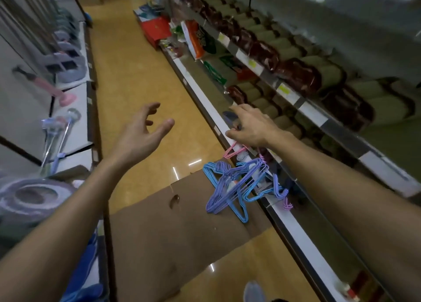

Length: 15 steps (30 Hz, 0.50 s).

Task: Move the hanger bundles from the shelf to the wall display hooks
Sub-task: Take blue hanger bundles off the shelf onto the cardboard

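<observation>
Down a shop aisle with a glossy yellow floor (136, 78), a person's two bare forearms stretch forward. Left hand (139, 130) hangs in mid-air over the floor, fingers spread and relaxed, holding nothing. Right hand (248, 125) reaches to the front edge of the low shelf (205, 101) on the right, palm down; its fingertips point down at the shelf lip, just above a pink hanger (232, 152), but whether they grasp anything cannot be told. Below that hand, bundles of blue and purple hangers (230, 187) lie in a tangle, partly on a brown cardboard sheet (173, 244) spread on the floor and partly against the shelf edge. Higher shelves on the right carry rows of rolled green and dark red goods (307, 73). On the left, a white shelf (79, 110) holds blurred household items.
</observation>
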Each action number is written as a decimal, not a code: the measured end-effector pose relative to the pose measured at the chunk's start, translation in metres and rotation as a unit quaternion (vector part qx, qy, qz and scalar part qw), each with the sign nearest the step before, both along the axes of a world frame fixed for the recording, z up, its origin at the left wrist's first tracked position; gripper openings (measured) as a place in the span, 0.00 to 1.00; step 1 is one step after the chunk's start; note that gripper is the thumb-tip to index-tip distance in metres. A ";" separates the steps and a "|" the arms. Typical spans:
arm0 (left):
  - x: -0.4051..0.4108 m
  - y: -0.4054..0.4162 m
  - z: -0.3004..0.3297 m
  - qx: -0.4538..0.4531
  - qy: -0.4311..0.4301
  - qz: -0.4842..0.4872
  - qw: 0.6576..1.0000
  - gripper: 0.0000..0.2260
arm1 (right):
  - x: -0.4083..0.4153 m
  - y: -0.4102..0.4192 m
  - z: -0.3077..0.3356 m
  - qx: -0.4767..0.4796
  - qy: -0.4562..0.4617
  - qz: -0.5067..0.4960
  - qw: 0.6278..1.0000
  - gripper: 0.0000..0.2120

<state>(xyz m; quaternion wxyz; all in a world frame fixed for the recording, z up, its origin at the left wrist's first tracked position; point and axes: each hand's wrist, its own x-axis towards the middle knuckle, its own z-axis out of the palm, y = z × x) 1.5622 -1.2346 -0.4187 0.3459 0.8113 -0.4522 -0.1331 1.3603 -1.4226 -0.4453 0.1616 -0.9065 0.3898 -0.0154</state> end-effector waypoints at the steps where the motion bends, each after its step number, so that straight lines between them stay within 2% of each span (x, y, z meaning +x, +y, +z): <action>1: 0.002 -0.005 -0.028 0.004 0.001 0.001 1.000 0.30 | -0.001 -0.005 -0.024 -0.004 0.000 0.000 1.000 0.37; 6: 0.013 -0.024 -0.171 0.028 -0.008 -0.004 1.000 0.31 | -0.007 -0.031 -0.154 -0.019 0.016 0.008 1.000 0.36; 9: 0.016 -0.031 -0.253 0.029 -0.043 -0.003 0.999 0.30 | -0.008 -0.048 -0.228 -0.026 0.024 0.008 0.999 0.38; 15: 0.013 -0.044 -0.384 0.018 -0.067 0.002 0.998 0.30 | -0.011 -0.064 -0.359 -0.045 0.036 0.010 0.998 0.38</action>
